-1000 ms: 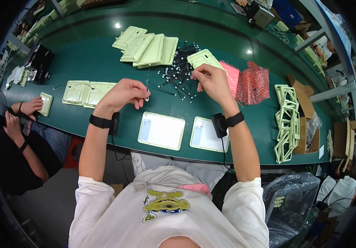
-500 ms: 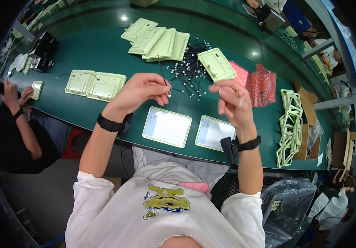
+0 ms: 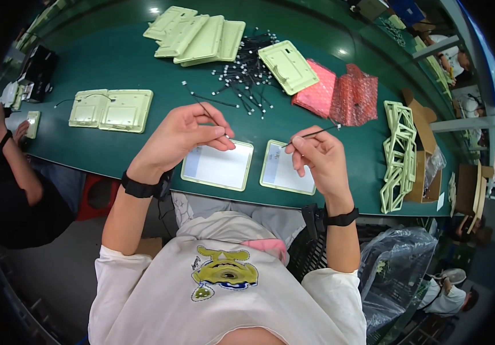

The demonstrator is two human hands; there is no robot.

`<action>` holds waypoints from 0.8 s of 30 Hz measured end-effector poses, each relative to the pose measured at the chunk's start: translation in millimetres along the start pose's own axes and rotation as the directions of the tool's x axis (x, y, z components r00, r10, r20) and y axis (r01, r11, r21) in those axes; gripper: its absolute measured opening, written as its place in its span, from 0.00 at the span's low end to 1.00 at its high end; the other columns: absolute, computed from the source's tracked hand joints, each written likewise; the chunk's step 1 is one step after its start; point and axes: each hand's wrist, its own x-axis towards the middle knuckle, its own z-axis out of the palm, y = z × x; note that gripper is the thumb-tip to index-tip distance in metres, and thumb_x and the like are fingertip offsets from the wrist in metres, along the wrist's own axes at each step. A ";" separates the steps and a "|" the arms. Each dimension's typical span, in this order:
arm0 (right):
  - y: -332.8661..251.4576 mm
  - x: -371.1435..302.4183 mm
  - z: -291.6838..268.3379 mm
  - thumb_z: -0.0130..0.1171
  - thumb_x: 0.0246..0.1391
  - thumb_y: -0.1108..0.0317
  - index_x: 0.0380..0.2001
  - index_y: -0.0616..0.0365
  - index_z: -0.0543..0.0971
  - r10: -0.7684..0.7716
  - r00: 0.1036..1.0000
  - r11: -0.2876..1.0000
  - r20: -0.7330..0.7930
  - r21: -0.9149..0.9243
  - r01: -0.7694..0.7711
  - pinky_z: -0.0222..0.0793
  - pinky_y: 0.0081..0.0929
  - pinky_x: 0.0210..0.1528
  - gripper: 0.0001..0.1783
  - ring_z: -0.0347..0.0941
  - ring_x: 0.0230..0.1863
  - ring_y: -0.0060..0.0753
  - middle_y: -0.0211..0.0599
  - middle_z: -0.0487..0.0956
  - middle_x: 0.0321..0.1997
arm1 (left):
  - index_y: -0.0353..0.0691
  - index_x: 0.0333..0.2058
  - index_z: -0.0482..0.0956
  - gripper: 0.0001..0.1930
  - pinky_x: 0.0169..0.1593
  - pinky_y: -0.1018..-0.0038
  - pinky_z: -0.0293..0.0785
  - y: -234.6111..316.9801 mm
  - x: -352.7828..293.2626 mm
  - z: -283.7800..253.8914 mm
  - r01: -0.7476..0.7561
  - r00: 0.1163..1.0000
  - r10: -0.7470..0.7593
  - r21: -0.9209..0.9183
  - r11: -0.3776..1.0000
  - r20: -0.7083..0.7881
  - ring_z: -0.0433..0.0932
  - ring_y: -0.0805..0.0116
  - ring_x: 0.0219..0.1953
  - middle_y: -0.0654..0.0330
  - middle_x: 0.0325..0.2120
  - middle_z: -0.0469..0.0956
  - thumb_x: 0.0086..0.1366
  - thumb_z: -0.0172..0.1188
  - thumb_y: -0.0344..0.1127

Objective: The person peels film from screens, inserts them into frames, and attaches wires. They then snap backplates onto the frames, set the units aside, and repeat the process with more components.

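Observation:
My left hand (image 3: 181, 138) pinches one thin black cable with a white end (image 3: 198, 102), raised over the left of two pale green framed panels (image 3: 217, 167) at the table's near edge. My right hand (image 3: 319, 158) pinches another black cable (image 3: 315, 133), its white tip pointing right, above the right panel (image 3: 285, 169). Both panels lie flat with white faces up. A loose heap of the same black cables (image 3: 244, 77) lies farther back, between the hands.
Pale green plastic covers are stacked at the back (image 3: 198, 35), one more (image 3: 288, 66) beside red bubble-wrap bags (image 3: 339, 92). Two joined covers (image 3: 112, 108) lie left. Green frames (image 3: 398, 155) and cardboard stand right. Another person (image 3: 6, 172) works at far left.
Both hands have come back from the cable heap toward the near edge, each with a cable. The right hand dropped from near the green cover to above the right panel.

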 end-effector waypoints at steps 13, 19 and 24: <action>38.6 -1.8 -14.3 0.68 0.63 0.75 0.40 0.72 0.86 -0.144 0.989 0.579 0.015 -0.810 0.097 0.78 0.23 0.30 0.07 0.82 0.28 0.24 0.37 0.87 0.35 | 0.29 0.43 0.82 0.06 0.49 0.77 0.82 -25.7 -12.1 -18.5 0.008 0.995 0.015 0.224 0.975 -0.102 0.86 0.71 0.41 0.55 0.36 0.87 0.69 0.64 0.22; 41.7 -5.6 -18.3 0.67 0.62 0.78 0.39 0.71 0.87 -0.220 0.961 0.448 0.168 -0.858 0.253 0.82 0.26 0.34 0.05 0.85 0.32 0.28 0.39 0.86 0.36 | 0.30 0.41 0.83 0.05 0.49 0.77 0.82 -36.4 -17.1 -35.3 -0.111 0.989 0.131 0.237 0.965 -0.067 0.87 0.71 0.41 0.57 0.36 0.87 0.68 0.65 0.20; 39.6 -8.7 -19.7 0.67 0.61 0.81 0.39 0.70 0.86 -0.270 0.946 0.495 0.179 -0.817 0.296 0.83 0.27 0.38 0.04 0.87 0.34 0.32 0.41 0.86 0.38 | 0.30 0.39 0.83 0.04 0.48 0.77 0.83 -30.6 -19.4 -28.7 0.016 0.984 0.037 0.295 0.955 -0.173 0.87 0.74 0.40 0.59 0.35 0.86 0.66 0.66 0.19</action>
